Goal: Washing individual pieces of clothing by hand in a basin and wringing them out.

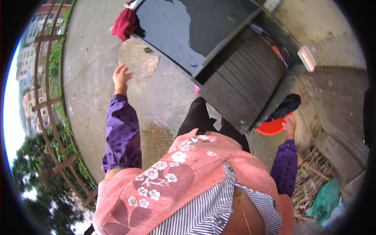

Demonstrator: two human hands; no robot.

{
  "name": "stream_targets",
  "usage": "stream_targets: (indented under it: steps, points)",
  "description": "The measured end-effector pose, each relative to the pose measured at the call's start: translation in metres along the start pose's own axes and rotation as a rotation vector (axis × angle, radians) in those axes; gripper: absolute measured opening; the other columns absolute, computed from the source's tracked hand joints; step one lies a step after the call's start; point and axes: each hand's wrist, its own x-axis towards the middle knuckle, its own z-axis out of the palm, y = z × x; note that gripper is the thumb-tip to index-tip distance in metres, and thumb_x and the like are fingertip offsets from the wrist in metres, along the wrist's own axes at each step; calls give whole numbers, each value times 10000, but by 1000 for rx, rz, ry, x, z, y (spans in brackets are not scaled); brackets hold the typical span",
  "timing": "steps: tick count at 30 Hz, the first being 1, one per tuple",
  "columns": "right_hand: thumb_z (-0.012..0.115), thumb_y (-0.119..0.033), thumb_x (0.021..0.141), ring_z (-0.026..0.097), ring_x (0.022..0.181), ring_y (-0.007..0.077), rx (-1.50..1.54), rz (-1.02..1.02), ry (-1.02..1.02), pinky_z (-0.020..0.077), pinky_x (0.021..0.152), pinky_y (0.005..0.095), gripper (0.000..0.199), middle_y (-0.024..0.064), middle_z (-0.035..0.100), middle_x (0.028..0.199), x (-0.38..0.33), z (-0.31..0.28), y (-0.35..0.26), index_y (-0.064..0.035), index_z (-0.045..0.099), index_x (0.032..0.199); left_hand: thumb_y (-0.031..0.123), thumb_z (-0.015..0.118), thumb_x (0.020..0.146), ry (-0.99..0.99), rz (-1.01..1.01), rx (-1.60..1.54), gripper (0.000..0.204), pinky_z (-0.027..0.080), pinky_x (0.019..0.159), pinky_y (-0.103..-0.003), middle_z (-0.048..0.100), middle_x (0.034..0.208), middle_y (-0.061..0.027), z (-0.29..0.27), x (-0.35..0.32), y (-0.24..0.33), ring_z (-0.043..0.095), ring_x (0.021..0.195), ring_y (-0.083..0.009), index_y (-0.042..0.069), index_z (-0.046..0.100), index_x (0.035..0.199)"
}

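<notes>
My left hand (122, 79) is held out over the concrete floor, left of the wash sink. Its fingers are loosely bent and apart, with nothing in them. To the right, my right hand (289, 124) overlaps the edge of a red basin (270, 128); its fingers look loosely bent, and I cannot tell whether they touch the basin. Dark cloth (288, 106) lies at the basin, just above that hand. In front of me stands the dark stone sink, with a water-filled tub (168, 29) and a ridged washboard slab (244, 76).
Crimson cloth (124, 25) hangs at the tub's far left corner. Brushes (280, 53) and a white soap dish (306, 58) lie along the sink's right edge. Sticks (313, 180) and a green plastic bag (326, 199) lie at lower right. A brown railing (47, 103) borders the left.
</notes>
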Motion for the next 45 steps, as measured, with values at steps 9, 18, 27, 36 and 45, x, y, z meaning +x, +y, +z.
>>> stream_targets:
  steps: [9,18,27,36,45]
  points:
    - [537,-198,896,624,625,153,234,-184,145,488,534,247,253,78,640,937,-80,27,-103,-42,581,1090,307,800,579,372,334,699,857,401,953,-430,378,1285,-255,63,158,75,412,1181,-418,174,383,1316]
    - [561,-135,890,616,731,111,93,-621,-303,459,647,226,205,72,644,925,-163,177,-367,-4,585,1046,-33,675,658,-51,467,-238,356,501,668,-239,638,877,-47,39,205,163,600,752,-138,24,611,1003]
    - [635,-198,831,630,890,185,307,-978,-670,484,737,263,512,153,579,1142,-187,358,-567,10,441,1255,-37,528,745,-636,725,-674,334,488,775,-262,601,964,-72,83,97,323,592,868,-153,24,525,1073]
    - [664,-125,782,633,671,189,136,-852,-302,505,569,286,230,72,626,888,-97,374,-538,-20,591,973,186,627,844,-403,337,-296,218,421,471,-219,628,849,-36,168,187,181,560,590,-85,58,622,1021]
    - [686,-269,720,439,1140,317,-826,-1234,-39,352,930,458,467,108,415,1308,-59,374,-461,-175,574,1164,378,654,766,-577,969,1060,529,364,937,-555,274,1401,-171,224,144,75,338,1236,-382,258,493,1256]
